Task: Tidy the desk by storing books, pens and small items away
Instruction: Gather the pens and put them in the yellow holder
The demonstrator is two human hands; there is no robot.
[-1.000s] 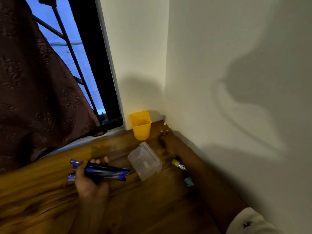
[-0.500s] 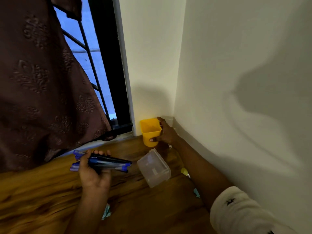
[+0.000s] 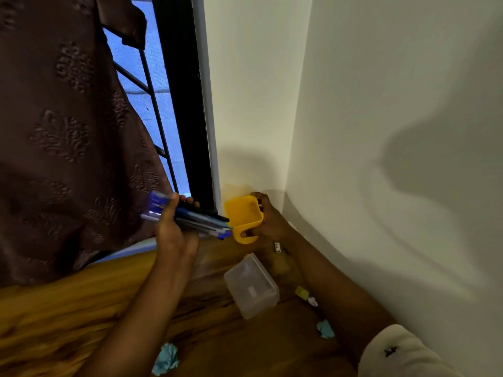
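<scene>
Pens, a bundle gripped in the left hand, point tip-first at the yellow cup, which the right hand clasps tilted at the bench's far corner to receive them.

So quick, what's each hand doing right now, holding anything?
Left hand: grips a bundle of blue pens.
Right hand: holds the yellow cup.

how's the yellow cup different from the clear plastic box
The yellow cup is opaque; the clear plastic box is see-through. The cup is gripped by the right hand, tilted toward the pens in the left hand; the box lies untouched on the desk. Both are small plastic containers.
</scene>
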